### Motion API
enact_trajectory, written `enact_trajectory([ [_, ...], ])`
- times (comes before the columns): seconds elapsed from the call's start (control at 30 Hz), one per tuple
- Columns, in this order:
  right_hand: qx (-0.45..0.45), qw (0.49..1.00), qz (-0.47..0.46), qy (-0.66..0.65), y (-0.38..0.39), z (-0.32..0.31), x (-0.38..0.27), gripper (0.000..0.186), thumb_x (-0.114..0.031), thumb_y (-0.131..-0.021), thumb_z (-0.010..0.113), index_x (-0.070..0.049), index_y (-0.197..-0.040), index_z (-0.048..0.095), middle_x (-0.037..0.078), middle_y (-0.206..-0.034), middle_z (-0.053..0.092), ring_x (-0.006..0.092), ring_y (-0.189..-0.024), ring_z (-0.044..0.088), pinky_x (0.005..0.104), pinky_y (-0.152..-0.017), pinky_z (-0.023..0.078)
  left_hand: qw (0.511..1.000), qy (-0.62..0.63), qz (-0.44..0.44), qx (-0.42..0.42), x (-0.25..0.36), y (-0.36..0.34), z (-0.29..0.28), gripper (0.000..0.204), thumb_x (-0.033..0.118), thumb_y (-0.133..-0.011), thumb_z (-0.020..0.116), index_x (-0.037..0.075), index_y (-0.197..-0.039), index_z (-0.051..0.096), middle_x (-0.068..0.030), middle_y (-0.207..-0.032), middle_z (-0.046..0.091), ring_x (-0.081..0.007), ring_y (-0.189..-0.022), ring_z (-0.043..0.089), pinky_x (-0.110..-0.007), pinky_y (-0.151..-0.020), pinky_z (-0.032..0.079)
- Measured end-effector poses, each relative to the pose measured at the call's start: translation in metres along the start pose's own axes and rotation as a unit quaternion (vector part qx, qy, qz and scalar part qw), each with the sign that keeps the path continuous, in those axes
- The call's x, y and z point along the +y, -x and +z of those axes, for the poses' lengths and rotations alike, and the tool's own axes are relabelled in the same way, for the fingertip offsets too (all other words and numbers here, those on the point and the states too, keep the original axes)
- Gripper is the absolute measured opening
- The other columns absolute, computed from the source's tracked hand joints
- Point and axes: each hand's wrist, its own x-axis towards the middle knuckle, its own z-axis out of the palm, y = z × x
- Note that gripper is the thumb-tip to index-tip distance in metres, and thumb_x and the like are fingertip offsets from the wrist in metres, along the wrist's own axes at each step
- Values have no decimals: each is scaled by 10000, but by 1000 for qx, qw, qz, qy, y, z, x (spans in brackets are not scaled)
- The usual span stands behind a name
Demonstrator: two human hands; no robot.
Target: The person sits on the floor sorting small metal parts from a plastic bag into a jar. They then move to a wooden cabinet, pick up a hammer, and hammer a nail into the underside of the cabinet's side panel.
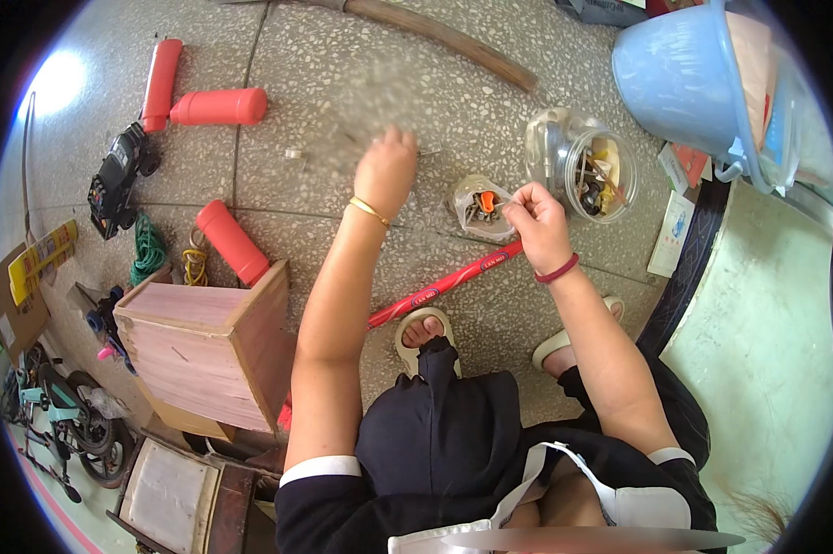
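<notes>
My right hand pinches the edge of a small clear plastic bag. Inside the bag are small metal and plastic pieces, one bright orange. My left hand, with a gold bangle on the wrist, is stretched forward over the speckled floor with its fingers curled closed. A see-through blur spreads just beyond those fingers, and what they hold cannot be made out. Behind the bag lies a wide clear plastic jar, tipped toward me, with assorted small hardware in it. A small white roll-like piece rests left of my left hand.
A red pole lies before my feet. Leftward are red cylinders, a black toy truck, a cord bundle and a wooden box. A wooden handle lies at the far side; a blue bucket stands far right.
</notes>
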Motion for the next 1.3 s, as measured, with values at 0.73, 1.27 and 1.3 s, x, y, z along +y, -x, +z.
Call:
enact_trajectory([
  [0.73,0,1000,4,17,-1,2,-5,122,-63,-794,594,-53,-752,480,-61,-655,462,9,-580,387,180,-505,316,919,289,63,261,72,40,-63,132,109,-693,691,82,-792,609,-64,-813,575,-258,-764,535,-351,-670,434],
  [1.27,1,1000,20,15,1,3,-5,122,-47,-800,595,-49,-762,479,-63,-655,465,9,-581,395,179,-496,318,930,237,110,257,45,39,-55,102,56,-750,614,92,-764,519,-35,-830,573,-232,-770,513,-347,-679,393],
  [1.3,2,1000,22,18,-1,1,-4,124,-49,-798,598,-49,-763,479,-63,-646,462,10,-571,393,182,-487,316,921,257,153,249,51,41,-64,108,41,-749,610,87,-761,513,-35,-830,574,-230,-754,514,-340,-671,396],
])
